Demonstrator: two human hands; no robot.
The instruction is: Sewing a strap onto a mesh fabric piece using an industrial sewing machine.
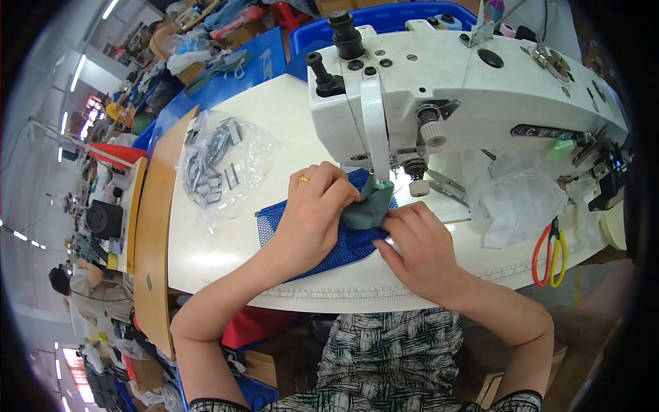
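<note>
A white sewing machine (425, 75) stands over a white table, its needle area above a piece of grey-green fabric (369, 209). Under and around that fabric lies blue mesh fabric (309, 257), spread toward the left. My left hand (312, 209), with a ring on one finger, is closed, its fingertips pinching the grey-green fabric's left edge near the needle. My right hand (419, 250) has its fingers bent over the right edge where the fabric and mesh meet, thumb on the mesh side. The exact grip under its fingers is hidden.
A clear plastic bag (223, 168) of small dark strips lies on the table to the left. Scissors (549, 254) with red and yellow handles rest at the right, beside white translucent material (518, 199). A printed ruler scale (329, 295) runs along the table's front edge. Behind stands a blue tray (391, 15).
</note>
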